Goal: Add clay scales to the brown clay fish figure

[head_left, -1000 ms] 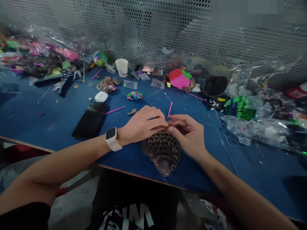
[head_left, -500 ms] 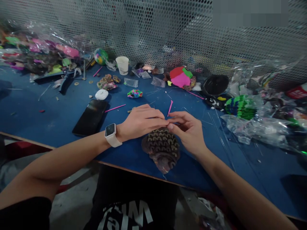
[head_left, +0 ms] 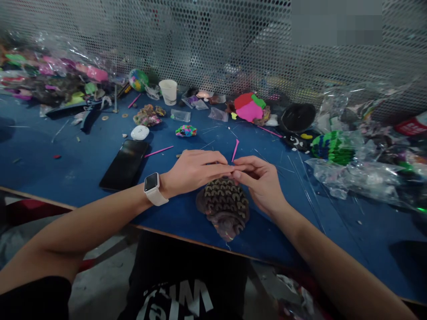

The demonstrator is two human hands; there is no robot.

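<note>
Over the far end of the dark brown modelled clay piece [head_left: 224,206], my two hands meet at the fingertips. My left hand [head_left: 202,171], back upward, has its fingers long and together, their tips touching the right hand's; its thumb is hidden. My right hand [head_left: 258,180] is closed in a pinch, thumb against forefinger. Whatever lies between the fingertips is too small and covered to make out. Rows of small, lighter curved strips cover the clay piece, which lies on the blue table [head_left: 180,213] with its narrow end towards me. A pink modelling tool [head_left: 235,150] lies just beyond my right hand.
Left of my hands are a black phone [head_left: 125,164], a white earbud case [head_left: 140,132] and another pink stick [head_left: 159,151]. Farther back stand a paper cup [head_left: 168,92] and colourful clay lumps [head_left: 248,107]. Plastic bags [head_left: 353,178] lie right, before a perforated metal screen [head_left: 213,44].
The view has shifted slightly. My hands stay together over the clay piece, with only small movements of the fingers.
</note>
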